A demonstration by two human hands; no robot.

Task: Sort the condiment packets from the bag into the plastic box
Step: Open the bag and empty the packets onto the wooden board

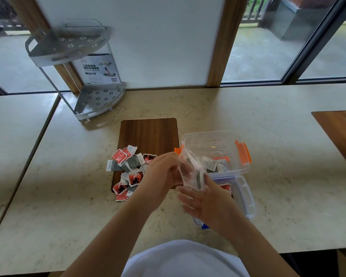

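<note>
A clear plastic bag (190, 168) hangs between my hands over the table's middle. My left hand (162, 172) pinches its upper left edge. My right hand (206, 198) grips its lower right side, and a grey packet shows inside the bag. Several red, grey and white condiment packets (128, 168) lie in a loose pile on the near end of a dark wooden board (148, 132). Just right of my hands stands a clear plastic box with orange latches (242, 154), holding a few grey and white packets. A second clear box with blue trim (246, 194) sits nearer me with a red packet inside.
A grey two-tier corner rack (96, 100) with its cardboard label stands at the back left by the wall. A wooden panel (340, 132) lies at the right edge. A seam between two tabletops runs down the left side.
</note>
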